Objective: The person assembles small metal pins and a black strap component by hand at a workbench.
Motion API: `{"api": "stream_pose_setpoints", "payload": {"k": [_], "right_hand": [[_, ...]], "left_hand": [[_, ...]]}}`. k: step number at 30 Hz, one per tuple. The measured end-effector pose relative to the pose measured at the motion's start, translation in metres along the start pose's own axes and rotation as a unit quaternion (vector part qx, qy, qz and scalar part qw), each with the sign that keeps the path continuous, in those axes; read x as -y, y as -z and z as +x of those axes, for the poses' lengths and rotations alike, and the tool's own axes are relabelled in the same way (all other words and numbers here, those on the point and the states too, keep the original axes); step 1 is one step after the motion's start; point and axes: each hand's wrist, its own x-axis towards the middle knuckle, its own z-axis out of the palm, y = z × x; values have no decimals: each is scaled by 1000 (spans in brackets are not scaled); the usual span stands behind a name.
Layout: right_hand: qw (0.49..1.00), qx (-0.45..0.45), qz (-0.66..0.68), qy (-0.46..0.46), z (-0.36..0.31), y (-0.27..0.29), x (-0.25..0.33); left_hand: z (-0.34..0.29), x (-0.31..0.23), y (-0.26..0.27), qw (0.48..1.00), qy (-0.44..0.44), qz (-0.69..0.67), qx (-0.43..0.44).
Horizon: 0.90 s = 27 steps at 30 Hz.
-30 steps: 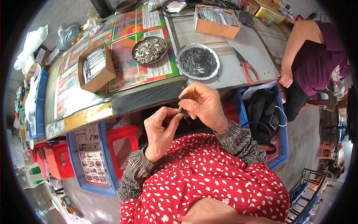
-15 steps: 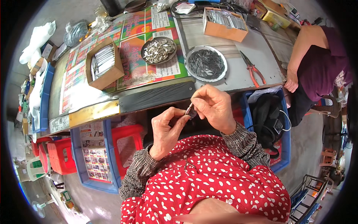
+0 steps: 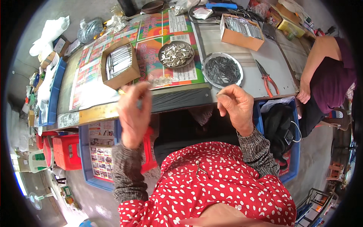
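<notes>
My left hand (image 3: 134, 113) is smeared by motion over the table's front edge, just below a cardboard box (image 3: 134, 72) packed with thin silvery strips. Whether its fingers hold anything is blurred. My right hand (image 3: 238, 108) hangs in front of the edge, fingers curled and thumb pressed to the forefinger; anything in that pinch is too small to make out. Closest to it is a white dish (image 3: 241, 77) of slim black pieces (image 3: 223, 70). Between the hands, farther back, a dark round dish (image 3: 162, 63) holds small silvery metal pieces (image 3: 176, 54).
Pliers (image 3: 266, 77) with red handles lie right of the white dish. A second cardboard box (image 3: 242, 32) of strips stands at the back. Blue crates (image 3: 94, 181) and red stools (image 3: 67, 151) sit below the table. A co-worker's arm (image 3: 314, 64) rests at the right.
My hands, together on a small thin piece before, are now apart. The left has swung left and up toward the near box; the right has shifted slightly right. The whole view has shifted a little.
</notes>
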Motion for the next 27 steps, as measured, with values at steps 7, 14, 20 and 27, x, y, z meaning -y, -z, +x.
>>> {"api": "stream_pose_setpoints", "payload": {"k": [7, 14, 20, 27], "right_hand": [[1000, 6, -8, -23, 5, 0, -2], [998, 15, -48, -44, 11, 10, -4], [997, -3, -76, -33, 21, 18, -6], [983, -33, -178, 2, 34, 44, -13]], "left_hand": [[66, 97, 30, 990, -5, 134, 35], [95, 144, 18, 979, -1, 152, 140], [104, 157, 17, 966, -26, 187, 178], [97, 180, 6, 980, -30, 131, 144]]}}
